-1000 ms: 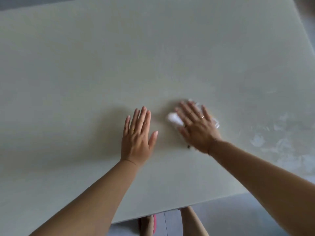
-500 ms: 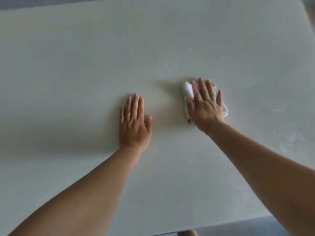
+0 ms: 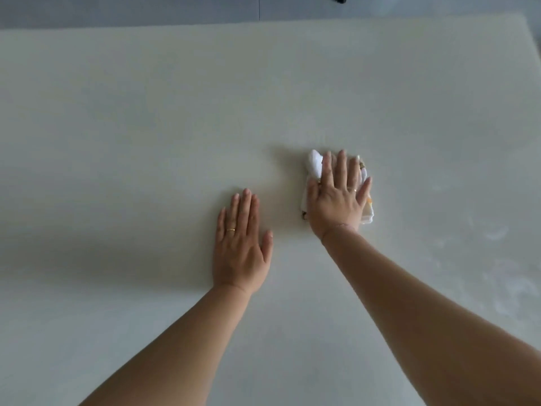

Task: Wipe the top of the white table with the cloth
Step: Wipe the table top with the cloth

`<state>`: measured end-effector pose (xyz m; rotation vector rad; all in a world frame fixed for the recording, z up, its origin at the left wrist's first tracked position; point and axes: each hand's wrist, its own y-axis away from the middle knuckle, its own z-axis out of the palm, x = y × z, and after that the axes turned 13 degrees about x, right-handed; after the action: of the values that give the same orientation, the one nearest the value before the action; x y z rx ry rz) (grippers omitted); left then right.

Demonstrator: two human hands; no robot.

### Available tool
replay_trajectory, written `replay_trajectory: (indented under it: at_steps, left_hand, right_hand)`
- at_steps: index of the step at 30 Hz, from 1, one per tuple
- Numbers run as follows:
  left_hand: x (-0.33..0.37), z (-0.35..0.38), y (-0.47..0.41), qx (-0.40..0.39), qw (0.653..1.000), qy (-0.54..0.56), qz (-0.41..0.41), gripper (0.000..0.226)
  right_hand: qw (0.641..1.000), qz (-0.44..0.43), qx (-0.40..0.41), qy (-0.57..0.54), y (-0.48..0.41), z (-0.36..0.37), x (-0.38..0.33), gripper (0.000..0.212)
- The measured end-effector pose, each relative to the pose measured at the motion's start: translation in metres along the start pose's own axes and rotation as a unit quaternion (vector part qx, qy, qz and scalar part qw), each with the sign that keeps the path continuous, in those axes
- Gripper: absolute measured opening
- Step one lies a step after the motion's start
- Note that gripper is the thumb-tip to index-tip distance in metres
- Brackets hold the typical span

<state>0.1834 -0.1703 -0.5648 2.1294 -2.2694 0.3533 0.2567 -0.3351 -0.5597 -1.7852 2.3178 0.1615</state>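
The ringed left hand (image 3: 241,247) lies palm-down, fingers together; the right hand (image 3: 336,200) presses flat farther forward, fingers straight.

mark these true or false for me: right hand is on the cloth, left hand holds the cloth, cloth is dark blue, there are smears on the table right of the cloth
1. The right hand presses flat on the cloth. True.
2. The left hand holds the cloth. False: it rests flat on the bare white table, apart from the cloth.
3. The cloth is dark blue. False: it is white, bunched up under the right hand.
4. Faint smears show on the table to the right of the cloth. True.
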Motion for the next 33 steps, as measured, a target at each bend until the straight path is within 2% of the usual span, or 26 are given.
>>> replay_trajectory:
  at_steps: [1, 3, 5, 6, 7, 8, 10, 11, 12, 13, 15, 17, 18, 19, 20, 22, 23, 24, 25, 26, 28, 30, 31, 32, 33]
  left_hand:
    - [0.001, 0.0, 0.0, -0.005, 1.0, -0.006, 0.0, 0.062]
    - [0.001, -0.002, -0.001, -0.01, 1.0, -0.01, 0.002, 0.061]
    - [0.0, -0.002, -0.001, -0.009, 1.0, 0.005, 0.003, 0.062]
    - [0.0, -0.002, -0.001, -0.007, 1.0, 0.013, 0.0, 0.062]
    - [0.0, -0.002, -0.001, -0.005, 1.0, 0.021, -0.003, 0.063]
    - [0.0, -0.003, -0.001, -0.003, 1.0, 0.028, -0.006, 0.063]
    - [0.0, -0.005, -0.002, 0.0, 0.999, 0.045, -0.011, 0.062]
    - [0.0, -0.005, -0.004, 0.004, 0.998, 0.053, -0.014, 0.062]
    - [-0.001, -0.007, -0.008, 0.011, 0.998, 0.056, -0.015, 0.061]
    - [-0.001, -0.007, -0.015, 0.02, 0.998, 0.054, -0.015, 0.061]
    - [-0.001, -0.008, -0.038, 0.045, 0.998, 0.044, -0.017, 0.06]
    - [-0.003, -0.005, -0.069, 0.064, 0.997, 0.034, -0.023, 0.059]
    - [-0.005, -0.002, -0.084, 0.066, 0.997, 0.03, -0.028, 0.06]
    - [-0.008, 0.0, -0.098, 0.062, 0.997, 0.028, -0.033, 0.061]
    - [-0.01, 0.004, -0.11, 0.053, 0.998, 0.025, -0.038, 0.063]
    - [-0.014, 0.014, -0.122, 0.033, 0.998, 0.016, -0.047, 0.063]
    - [-0.015, 0.018, -0.124, 0.028, 0.998, 0.012, -0.051, 0.063]
    - [-0.015, 0.022, -0.124, 0.026, 0.998, 0.006, -0.054, 0.064]
    - [-0.014, 0.023, -0.124, 0.027, 0.998, -0.001, -0.056, 0.065]
    - [-0.013, 0.024, -0.123, 0.03, 0.998, -0.003, -0.058, 0.066]
    - [-0.012, 0.022, -0.123, 0.03, 0.998, 0.001, -0.059, 0.068]
    - [-0.012, 0.02, -0.125, 0.026, 0.998, 0.001, -0.057, 0.068]
    - [-0.013, 0.02, -0.125, 0.025, 0.998, 0.0, -0.057, 0.068]
    - [-0.013, 0.02, -0.125, 0.024, 0.998, -0.001, -0.058, 0.069]
    - [-0.012, 0.02, -0.125, 0.022, 0.998, -0.002, -0.059, 0.069]
  right_hand:
    - [1.0, -0.013, -0.006, -0.005, 0.012, 0.004, -0.018, 0.057]
    - [0.988, -0.15, -0.042, -0.007, 0.03, 0.007, -0.037, 0.058]
    - [0.949, -0.308, -0.063, 0.002, 0.014, 0.0, -0.025, 0.057]
    - [0.937, -0.345, -0.062, 0.007, -0.003, -0.003, -0.013, 0.055]
    - [0.939, -0.339, -0.057, 0.012, -0.021, -0.005, -0.001, 0.054]
    - [0.957, -0.285, -0.049, 0.015, -0.04, -0.006, 0.009, 0.053]
    - [0.996, -0.086, -0.03, 0.01, -0.064, -0.005, 0.015, 0.055]
    - [1.0, -0.003, -0.017, 0.01, -0.066, -0.002, 0.004, 0.056]
    - [0.999, 0.038, -0.005, 0.012, -0.06, 0.002, -0.012, 0.057]
    - [1.0, 0.027, -0.004, 0.009, -0.051, 0.006, -0.028, 0.057]
    - [0.991, -0.132, -0.032, -0.007, -0.03, 0.013, -0.046, 0.057]
    - [0.946, -0.318, -0.059, 0.003, -0.036, 0.006, -0.034, 0.056]
    - [0.933, -0.356, -0.056, 0.01, -0.053, 0.003, -0.021, 0.056]
    - [0.937, -0.344, -0.049, 0.018, -0.071, 0.002, -0.009, 0.055]
    - [0.957, -0.288, -0.038, 0.024, -0.089, 0.002, 0.002, 0.054]
    - [0.995, -0.091, -0.026, 0.014, -0.114, 0.002, 0.008, 0.055]
    - [1.0, -0.011, -0.014, 0.01, -0.115, 0.005, -0.001, 0.056]
    - [0.999, 0.032, 0.002, 0.005, -0.109, 0.01, -0.017, 0.057]
    - [0.999, 0.032, 0.007, -0.002, -0.1, 0.015, -0.033, 0.058]
    - [1.0, -0.016, 0.002, -0.011, -0.087, 0.019, -0.048, 0.059]
    - [0.981, -0.19, -0.035, -0.009, -0.069, 0.021, -0.057, 0.058]
    - [0.942, -0.332, -0.051, 0.009, -0.09, 0.014, -0.039, 0.057]
    - [0.934, -0.353, -0.047, 0.017, -0.108, 0.012, -0.026, 0.056]
    - [0.941, -0.335, -0.037, 0.023, -0.128, 0.011, -0.015, 0.055]
    - [0.959, -0.279, -0.032, 0.022, -0.147, 0.01, -0.005, 0.054]
